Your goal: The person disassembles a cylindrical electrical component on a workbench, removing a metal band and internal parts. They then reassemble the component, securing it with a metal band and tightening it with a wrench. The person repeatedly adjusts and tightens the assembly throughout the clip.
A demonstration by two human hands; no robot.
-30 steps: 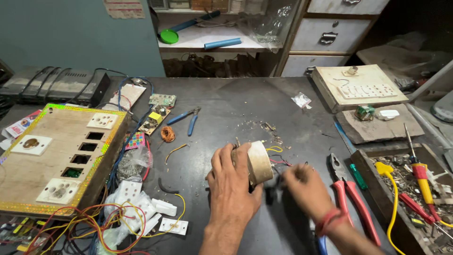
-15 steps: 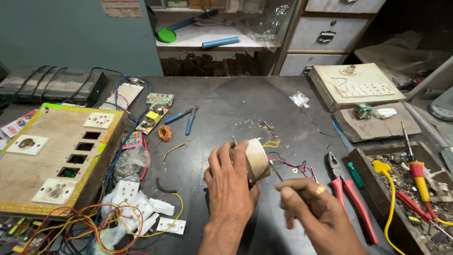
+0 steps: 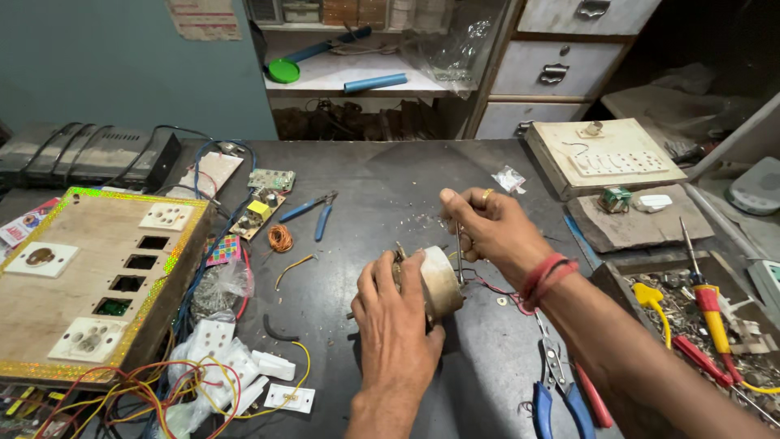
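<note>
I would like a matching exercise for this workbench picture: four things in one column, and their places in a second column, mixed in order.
Things:
1. round beige motor
2. blue-handled pliers
3. small coil of orange wire
4. green round lid

Places:
A. on the white shelf behind the table
B. under the left hand
C. beside the green circuit board
D. below the right forearm

Pairs: 1-B, 2-D, 3-C, 4-A

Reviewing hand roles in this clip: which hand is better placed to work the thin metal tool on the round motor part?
Right hand: it grips the thin metal tool upright against the round motor part. The left hand clasps that part, steadying it.
</note>
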